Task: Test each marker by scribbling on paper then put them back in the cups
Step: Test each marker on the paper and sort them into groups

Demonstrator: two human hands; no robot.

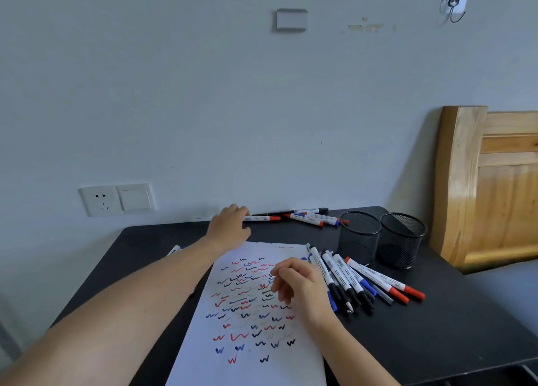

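A red-capped marker (262,218) beyond the scribbled paper (250,307) is touched by the left hand (230,225); whether it is gripped cannot be told. The right hand (300,286) is loosely curled over the paper, seemingly empty. Both mesh cups (359,237) right of the paper look empty. Neighbouring markers (314,218) could be knocked toward the wall.

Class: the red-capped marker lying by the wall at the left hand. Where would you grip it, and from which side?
Grip the red-capped marker mid-barrel, from above: it lies flat, parallel to the wall, its near end under the left hand, with bare table in front.
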